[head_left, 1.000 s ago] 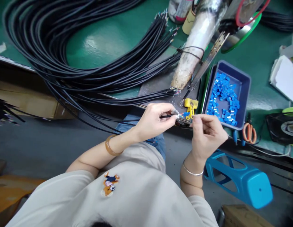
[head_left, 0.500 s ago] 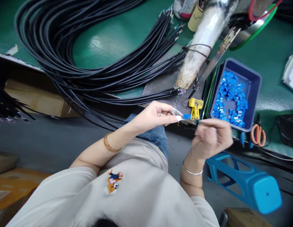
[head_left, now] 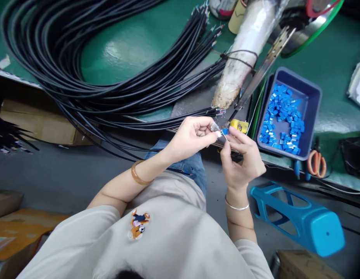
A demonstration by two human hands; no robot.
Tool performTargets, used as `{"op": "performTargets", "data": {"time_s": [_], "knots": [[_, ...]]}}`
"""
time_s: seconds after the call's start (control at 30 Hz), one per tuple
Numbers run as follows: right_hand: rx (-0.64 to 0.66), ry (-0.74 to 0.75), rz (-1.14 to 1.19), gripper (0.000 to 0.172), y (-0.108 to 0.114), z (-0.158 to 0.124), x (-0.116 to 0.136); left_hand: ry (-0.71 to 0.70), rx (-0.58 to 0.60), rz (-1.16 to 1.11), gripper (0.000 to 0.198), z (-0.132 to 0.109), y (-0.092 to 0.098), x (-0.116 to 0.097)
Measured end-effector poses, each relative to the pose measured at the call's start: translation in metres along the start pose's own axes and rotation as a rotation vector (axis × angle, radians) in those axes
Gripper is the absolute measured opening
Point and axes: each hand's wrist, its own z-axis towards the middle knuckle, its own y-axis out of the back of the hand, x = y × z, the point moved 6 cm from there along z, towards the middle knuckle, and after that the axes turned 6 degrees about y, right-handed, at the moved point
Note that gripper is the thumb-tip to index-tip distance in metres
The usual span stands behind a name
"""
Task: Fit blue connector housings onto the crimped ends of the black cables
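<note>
Far to the left of the plastic tray (head_left: 310,100), below bench level, sits a cardboard box (head_left: 37,120). Nearer the tray, still on its left, a thick bundle of black cables (head_left: 90,93) curves across the green bench (head_left: 119,50), stripped ends pointing towards it. Next comes the left hand (head_left: 194,133), thumb and forefinger pinching the wired end of the blue connector (head_left: 225,132), which is left of the tray, between the two hands. A thin pale strand runs from the connector towards the right thumb. Above it, a film-wrapped tube (head_left: 239,58) slants down, left of the tray. The right hand (head_left: 242,155) is just left of the tray's lower corner, fingers curled, its forefinger at the connector; whether it grips the strand I cannot tell. It partly covers a yellow clip (head_left: 239,126), also left of the tray. Loose blue pieces (head_left: 296,126) lie inside the tray. Below the tray are an orange-handled tool (head_left: 317,164) and a blue stool (head_left: 326,234).
</note>
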Motion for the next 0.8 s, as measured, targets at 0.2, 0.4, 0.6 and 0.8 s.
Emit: {"op": "performTargets", "data": {"time_s": [0.2,0.4,0.6,0.8], "knots": [[0.019,-0.14,0.108,0.01,-0.007,0.004,-0.012,-0.03,-0.031,0.029,0.017,0.007,0.0,-0.002],[0.035,-0.178,0.12,0.009,-0.006,0.01,-0.016,-0.012,-0.021,0.015,0.013,0.013,-0.002,-0.005],[0.042,-0.193,0.157,0.009,-0.005,0.016,-0.014,-0.036,-0.035,0.005,0.02,0.013,-0.005,-0.011],[0.044,-0.175,0.131,0.012,-0.001,0.017,-0.01,-0.021,-0.01,0.027,0.013,0.012,-0.006,-0.012]]}}
